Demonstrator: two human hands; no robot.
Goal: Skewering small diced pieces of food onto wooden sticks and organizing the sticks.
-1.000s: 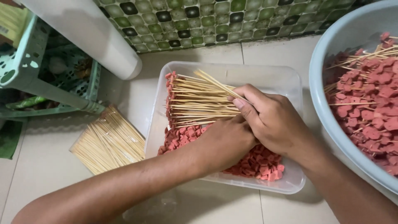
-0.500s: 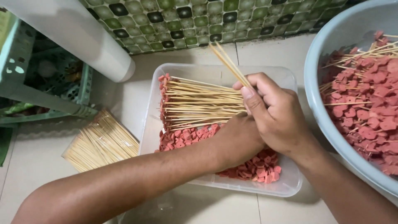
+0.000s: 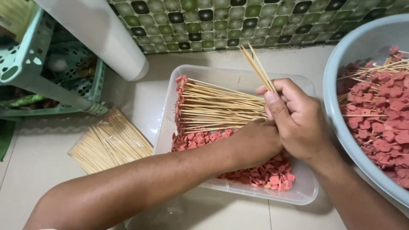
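**Two hands over a tray of skewers on the floor**

The right hand has a tight grip on a few thin bamboo sticks, which stand up tilted above the fingers and point toward the tiled wall. The left hand lies just beside it, touching it, with the knuckles up; its grip I cannot tell, because the fingers are hidden under the hand and behind the right one. Both hands are over the clear plastic tray, which sits on the floor.

Inside the tray a bundle of loaded skewers lies flat, with the pink meat pieces at the left ends, and loose pink pieces cover the bottom. The left forearm crosses the front of the tray and hides part of them.

To the right, a large grey basin holds more pink pieces and some sticks. To the left of the tray lies a clear bag of unused sticks. Behind it stands a green plastic rack, and a white pipe leans across the top left corner.

Compared with half a second ago, the sticks in the right hand are lifted higher and stand steeper, and the hand is a little more to the right. The left hand remains almost in the same place.
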